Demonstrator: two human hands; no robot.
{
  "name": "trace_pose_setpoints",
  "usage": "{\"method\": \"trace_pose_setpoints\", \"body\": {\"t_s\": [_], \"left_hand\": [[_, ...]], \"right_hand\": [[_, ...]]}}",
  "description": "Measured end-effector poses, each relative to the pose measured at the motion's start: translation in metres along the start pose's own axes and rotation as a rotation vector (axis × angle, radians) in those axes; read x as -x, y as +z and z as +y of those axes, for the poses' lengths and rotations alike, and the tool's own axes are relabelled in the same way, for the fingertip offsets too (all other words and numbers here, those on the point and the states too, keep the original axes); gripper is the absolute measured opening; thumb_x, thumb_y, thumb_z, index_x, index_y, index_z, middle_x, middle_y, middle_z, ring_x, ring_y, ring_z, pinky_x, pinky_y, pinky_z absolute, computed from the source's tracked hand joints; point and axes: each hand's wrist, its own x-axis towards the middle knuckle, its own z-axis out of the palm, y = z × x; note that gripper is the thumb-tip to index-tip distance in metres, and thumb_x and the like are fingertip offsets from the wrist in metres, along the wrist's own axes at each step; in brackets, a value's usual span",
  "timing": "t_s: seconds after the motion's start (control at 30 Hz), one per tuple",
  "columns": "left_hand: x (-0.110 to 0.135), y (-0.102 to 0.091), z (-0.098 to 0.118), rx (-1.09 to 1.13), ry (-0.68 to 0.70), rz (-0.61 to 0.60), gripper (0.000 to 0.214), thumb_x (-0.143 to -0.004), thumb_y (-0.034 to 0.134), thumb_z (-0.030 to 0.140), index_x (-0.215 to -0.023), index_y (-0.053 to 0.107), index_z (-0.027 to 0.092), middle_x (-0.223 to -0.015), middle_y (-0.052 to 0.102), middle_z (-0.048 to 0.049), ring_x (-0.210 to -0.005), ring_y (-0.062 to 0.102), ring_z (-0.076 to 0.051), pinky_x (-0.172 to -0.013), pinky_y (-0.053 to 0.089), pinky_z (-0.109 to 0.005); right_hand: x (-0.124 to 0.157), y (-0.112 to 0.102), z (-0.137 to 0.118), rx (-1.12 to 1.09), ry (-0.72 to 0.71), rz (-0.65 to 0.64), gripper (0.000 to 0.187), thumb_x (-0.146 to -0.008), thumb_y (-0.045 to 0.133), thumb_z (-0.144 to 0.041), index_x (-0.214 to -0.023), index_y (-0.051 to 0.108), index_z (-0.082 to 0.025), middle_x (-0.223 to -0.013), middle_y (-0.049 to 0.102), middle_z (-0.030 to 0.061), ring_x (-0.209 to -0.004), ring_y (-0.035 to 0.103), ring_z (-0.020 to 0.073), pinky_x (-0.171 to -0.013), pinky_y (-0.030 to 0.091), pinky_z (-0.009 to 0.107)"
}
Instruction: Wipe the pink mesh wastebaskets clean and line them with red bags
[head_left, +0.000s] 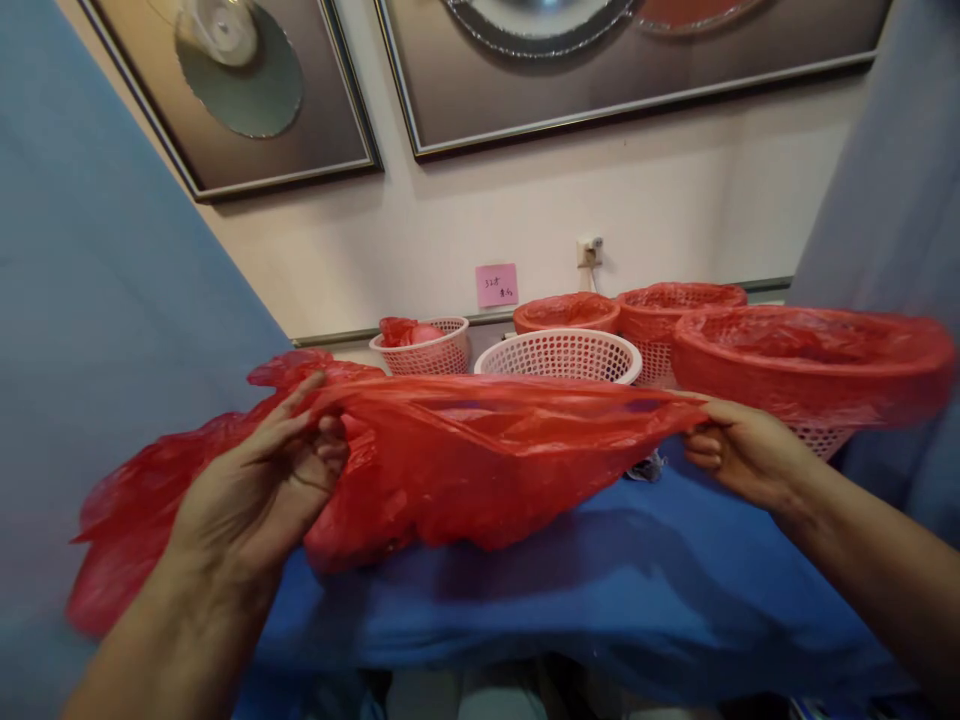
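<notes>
A thin red plastic bag [480,450] is stretched out flat between my two hands above a table covered with a blue cloth [600,590]. My left hand [262,490] grips one end of the bag, fingers closed around the bunched plastic. My right hand [739,450] pinches the opposite end, pulling it taut. More loose red plastic [127,510] trails down to the left behind my left wrist.
Several perforated baskets stand at the back of the table: a bare white basket [559,355], a small basket holding red plastic [424,345], and red-lined baskets [814,365] on the right. A pink note [496,285] and a wall socket [589,250] are behind. Blue fabric hangs on both sides.
</notes>
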Motion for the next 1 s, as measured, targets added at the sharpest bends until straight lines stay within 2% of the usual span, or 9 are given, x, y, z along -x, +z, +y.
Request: {"method": "trace_pose_setpoints", "body": {"t_s": [0.1,0.17,0.37,0.47,0.6,0.67,0.73,0.83,1.0], "left_hand": [[0.017,0.001,-0.002,0.162,-0.097,-0.111,0.051,-0.083,0.074,0.031,-0.132,0.066,0.038,-0.118,0.077,-0.0067,-0.098,0.075,-0.03,-0.073,0.068,-0.043],[0.026,0.001,-0.006,0.069,0.017,-0.14,0.066,-0.081,0.079,0.032,-0.144,0.06,0.038,-0.128,0.074,-0.0071,-0.108,0.074,-0.031,-0.084,0.068,-0.045],[0.05,0.021,-0.013,-0.63,1.038,-0.059,0.062,-0.081,0.08,0.014,-0.138,0.066,0.035,-0.14,0.062,-0.0067,-0.127,0.063,-0.029,-0.111,0.054,-0.045],[0.056,0.049,-0.015,-0.684,1.253,-0.127,0.055,-0.082,0.077,0.006,-0.131,0.07,0.031,-0.144,0.06,-0.0083,-0.141,0.054,-0.03,-0.118,0.047,-0.044],[0.042,0.076,-0.007,-0.544,1.123,-0.266,0.029,-0.091,0.068,0.01,-0.109,0.076,0.03,-0.132,0.073,-0.0066,-0.137,0.057,-0.028,-0.116,0.045,-0.048],[0.031,0.077,0.006,-0.398,0.867,-0.414,0.014,-0.096,0.064,0.023,-0.089,0.076,0.026,-0.114,0.079,-0.0073,-0.121,0.067,-0.028,-0.107,0.052,-0.046],[0.019,0.071,0.022,-0.229,0.494,-0.598,0.035,-0.098,0.058,0.041,-0.07,0.069,0.023,-0.087,0.077,-0.008,-0.089,0.071,-0.025,-0.082,0.059,-0.038],[-0.001,0.059,0.044,-0.02,0.131,-0.627,0.054,-0.091,0.061,0.062,-0.054,0.054,0.024,-0.055,0.054,-0.0016,-0.051,0.049,-0.016,-0.049,0.046,-0.028],[-0.04,0.051,0.043,-0.257,0.204,-0.705,0.029,-0.063,0.09,0.041,-0.068,0.069,0.022,-0.06,0.056,0.0011,-0.053,0.048,-0.014,-0.047,0.039,-0.024]], "right_hand": [[-0.005,0.005,0.0,0.009,-0.025,-0.013,0.025,-0.067,0.072,-0.019,-0.092,0.075,-0.02,-0.055,0.047,-0.0048,-0.044,0.031,0.0076,-0.038,0.026,0.022],[-0.007,0.007,-0.001,-0.001,-0.037,-0.016,0.028,-0.067,0.071,-0.018,-0.094,0.075,-0.02,-0.055,0.047,-0.005,-0.044,0.031,0.0073,-0.037,0.026,0.021],[-0.005,0.025,-0.011,-0.126,-0.014,0.02,0.011,-0.065,0.071,-0.016,-0.076,0.069,-0.019,-0.058,0.048,-0.0043,-0.045,0.028,0.0047,-0.037,0.024,0.017],[-0.002,0.042,-0.015,-0.139,0.006,-0.015,0.015,-0.068,0.069,-0.016,-0.082,0.071,-0.018,-0.058,0.046,-0.0052,-0.046,0.03,0.0053,-0.038,0.025,0.016],[-0.003,0.055,-0.022,-0.118,-0.026,-0.033,0.025,-0.069,0.067,-0.015,-0.093,0.073,-0.018,-0.062,0.052,-0.0039,-0.046,0.034,0.0065,-0.038,0.027,0.018],[-0.009,0.055,-0.028,-0.083,-0.057,-0.019,0.027,-0.069,0.065,-0.014,-0.095,0.073,-0.018,-0.062,0.054,-0.0032,-0.046,0.036,0.0076,-0.038,0.027,0.019],[-0.02,0.053,-0.035,-0.038,-0.073,-0.003,0.028,-0.069,0.061,-0.014,-0.095,0.073,-0.019,-0.061,0.055,-0.0028,-0.046,0.039,0.0086,-0.038,0.028,0.02],[-0.04,0.048,-0.041,0.037,-0.087,0.001,0.026,-0.069,0.058,-0.013,-0.091,0.072,-0.018,-0.06,0.056,-0.0023,-0.045,0.041,0.0082,-0.04,0.028,0.02],[-0.057,0.053,-0.045,0.131,-0.129,0.017,0.011,-0.076,0.06,-0.013,-0.083,0.067,-0.017,-0.061,0.064,0.0013,-0.045,0.048,0.0093,-0.043,0.033,0.022]]}}
